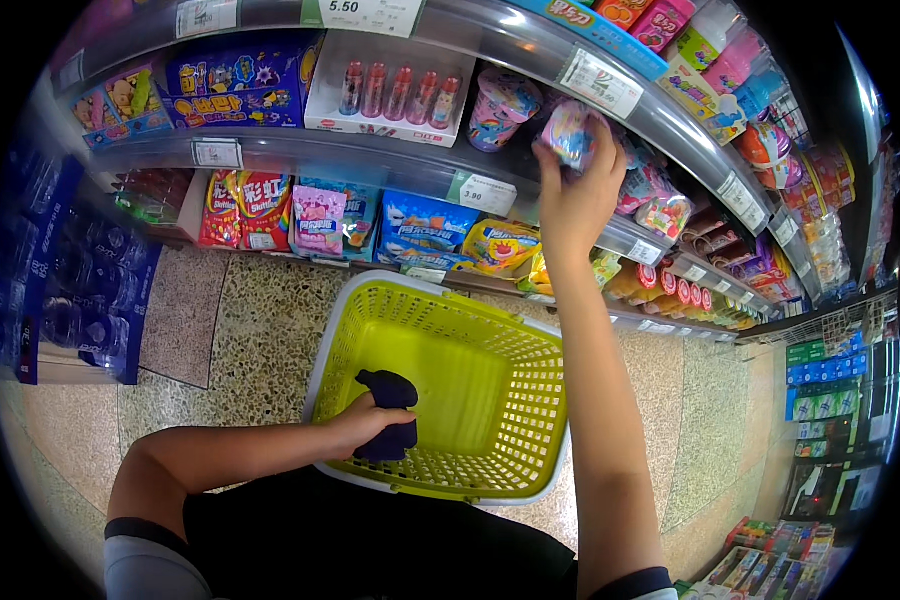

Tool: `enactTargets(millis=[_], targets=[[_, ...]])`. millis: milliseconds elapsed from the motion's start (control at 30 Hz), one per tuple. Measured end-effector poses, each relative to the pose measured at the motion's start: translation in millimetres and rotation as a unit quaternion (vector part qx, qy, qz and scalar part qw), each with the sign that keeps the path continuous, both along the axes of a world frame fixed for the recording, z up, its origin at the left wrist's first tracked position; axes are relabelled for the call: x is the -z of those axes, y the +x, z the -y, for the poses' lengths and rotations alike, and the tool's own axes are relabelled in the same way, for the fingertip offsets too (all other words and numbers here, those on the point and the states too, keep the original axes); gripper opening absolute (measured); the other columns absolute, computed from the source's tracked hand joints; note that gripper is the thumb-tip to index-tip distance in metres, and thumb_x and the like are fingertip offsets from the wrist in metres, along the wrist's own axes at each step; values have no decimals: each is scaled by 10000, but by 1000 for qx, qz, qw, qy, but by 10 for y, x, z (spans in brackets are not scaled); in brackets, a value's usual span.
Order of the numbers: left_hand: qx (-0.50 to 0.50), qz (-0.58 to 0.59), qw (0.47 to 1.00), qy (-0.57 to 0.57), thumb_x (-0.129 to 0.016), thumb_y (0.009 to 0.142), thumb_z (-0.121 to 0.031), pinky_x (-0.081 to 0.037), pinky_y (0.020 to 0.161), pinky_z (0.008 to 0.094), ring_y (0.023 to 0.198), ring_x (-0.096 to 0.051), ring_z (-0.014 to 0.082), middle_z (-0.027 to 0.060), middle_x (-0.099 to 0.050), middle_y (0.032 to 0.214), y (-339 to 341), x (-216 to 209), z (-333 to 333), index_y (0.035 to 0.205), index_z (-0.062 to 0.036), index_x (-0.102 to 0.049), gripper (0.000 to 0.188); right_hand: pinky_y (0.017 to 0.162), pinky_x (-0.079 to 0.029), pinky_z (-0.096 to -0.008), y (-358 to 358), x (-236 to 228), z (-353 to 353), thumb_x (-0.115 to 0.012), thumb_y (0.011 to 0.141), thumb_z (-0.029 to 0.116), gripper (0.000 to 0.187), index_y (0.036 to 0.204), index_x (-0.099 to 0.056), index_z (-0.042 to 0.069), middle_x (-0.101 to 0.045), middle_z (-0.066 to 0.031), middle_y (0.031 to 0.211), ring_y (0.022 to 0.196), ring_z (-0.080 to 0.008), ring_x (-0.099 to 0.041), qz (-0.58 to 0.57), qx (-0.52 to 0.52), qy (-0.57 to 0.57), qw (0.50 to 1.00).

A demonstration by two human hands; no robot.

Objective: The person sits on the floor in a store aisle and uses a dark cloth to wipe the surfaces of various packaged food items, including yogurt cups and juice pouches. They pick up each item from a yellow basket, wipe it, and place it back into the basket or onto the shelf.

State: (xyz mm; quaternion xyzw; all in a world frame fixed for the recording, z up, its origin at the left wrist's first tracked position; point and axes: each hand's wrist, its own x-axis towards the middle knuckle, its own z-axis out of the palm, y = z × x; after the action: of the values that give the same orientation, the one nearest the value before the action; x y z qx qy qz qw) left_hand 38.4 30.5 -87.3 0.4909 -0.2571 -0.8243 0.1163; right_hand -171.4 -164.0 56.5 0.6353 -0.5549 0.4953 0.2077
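My right hand (583, 195) reaches up to the shelf, fingers and thumb wrapped round a small pastel cup with a colourful lid (568, 132), tilted toward me. Just left of it stands a similar pink and blue cup (502, 108). My left hand (368, 425) is closed on a dark navy cloth (390, 392), held over the near left part of a yellow-green shopping basket (450, 395). Bare basket floor and perforated walls show around the cloth. Part of the cup is hidden behind my fingers.
Left of the cups stand a white tray of small pink bottles (400, 95) and purple candy boxes (235, 85). Sweet bags (265, 210) fill the lower shelf. The curved shelf edge (370, 155) carries price tags. Blue shrink-wrapped packs (80, 270) stand at left.
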Motion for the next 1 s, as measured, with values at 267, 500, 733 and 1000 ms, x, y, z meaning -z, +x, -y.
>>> enactTargets(millis=[267, 500, 733, 1000], targets=[[0, 17, 1000, 20, -605, 833, -161, -547, 725, 360, 859, -605, 157, 38, -581, 957, 55, 79, -42, 1158, -120, -512, 341, 633, -508, -388, 76, -31, 185, -732, 696, 345, 580, 1198, -501, 165, -487, -161, 1152, 878, -339, -598, -42, 89, 103, 990], [7, 45, 999, 28, -623, 821, -189, -499, 776, 353, 911, -591, 177, 60, -581, 1028, 36, 42, -11, 1172, -83, -503, 386, 612, -510, -398, 24, -33, 205, -744, 659, 380, 662, 1235, -487, 180, -456, -180, 1194, 869, -345, -605, -73, 119, 91, 986], [-18, 27, 998, 55, -617, 814, -166, -509, 750, 352, 897, -602, 192, 69, -592, 1016, 44, -31, 2, 1162, -82, -521, 371, 594, -502, -385, 24, -61, -78, -721, 699, 228, 670, 1280, -392, 171, -431, -183, 1240, 800, -348, -613, -71, 66, 66, 993], [-42, 0, 999, 32, -579, 836, -125, -518, 780, 347, 909, -620, 199, 83, -614, 1031, 168, -2, 28, 1165, -47, -519, 344, 635, -490, -387, -1150, 919, -1973, -684, 729, 191, 358, 1027, -532, 65, -565, -116, 935, 736, -320, -587, -99, 80, 303, 945]])
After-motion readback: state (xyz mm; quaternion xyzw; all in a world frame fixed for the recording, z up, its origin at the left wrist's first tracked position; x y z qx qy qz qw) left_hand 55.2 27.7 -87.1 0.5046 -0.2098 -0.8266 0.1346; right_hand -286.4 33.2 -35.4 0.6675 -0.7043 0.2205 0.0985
